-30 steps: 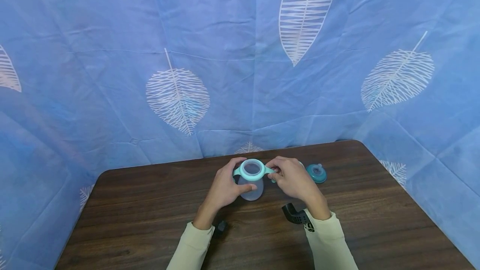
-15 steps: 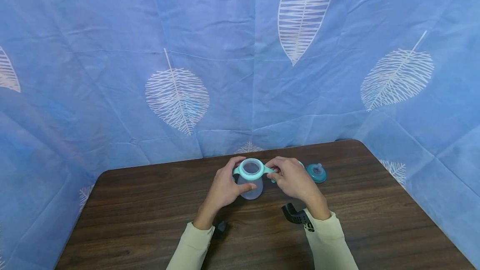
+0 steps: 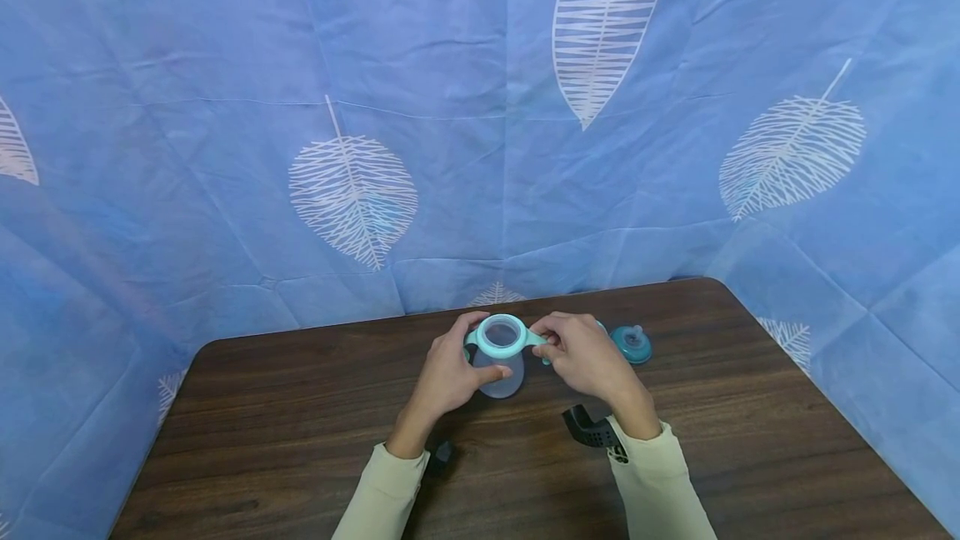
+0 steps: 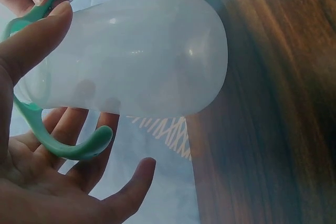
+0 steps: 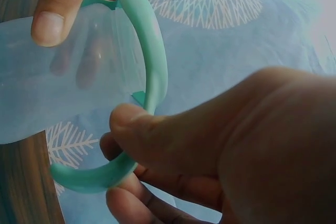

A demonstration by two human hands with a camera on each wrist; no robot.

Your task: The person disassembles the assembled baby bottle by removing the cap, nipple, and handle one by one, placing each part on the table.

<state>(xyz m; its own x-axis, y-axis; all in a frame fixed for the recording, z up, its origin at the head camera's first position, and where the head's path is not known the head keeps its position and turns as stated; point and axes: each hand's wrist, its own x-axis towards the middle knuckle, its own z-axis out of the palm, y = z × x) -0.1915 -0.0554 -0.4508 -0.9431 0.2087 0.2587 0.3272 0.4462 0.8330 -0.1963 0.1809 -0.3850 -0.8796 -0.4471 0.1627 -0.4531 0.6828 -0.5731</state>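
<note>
A translucent, uncapped baby bottle (image 3: 501, 383) stands near the table's far middle, its mouth facing up. Around its neck sits a mint-green two-handled ring (image 3: 500, 352). My left hand (image 3: 447, 367) grips the bottle, thumb across the near side and fingers behind, as the left wrist view shows through the clear wall (image 4: 142, 56). Between thumb and fingers, my right hand (image 3: 588, 355) pinches the ring's right handle (image 5: 94, 177). The left handle (image 4: 79, 148) curves down by my left fingers. A teal collar with a clear nipple (image 3: 632, 344) lies to the right of my right hand.
Behind my right hand, a mint-green piece (image 3: 601, 326) is mostly hidden. Everything rests on a dark wood table (image 3: 300, 423), its far edge close behind the bottle. A blue leaf-print cloth (image 3: 450, 148) hangs beyond it. Black wrist mounts (image 3: 591, 427) sit below both hands.
</note>
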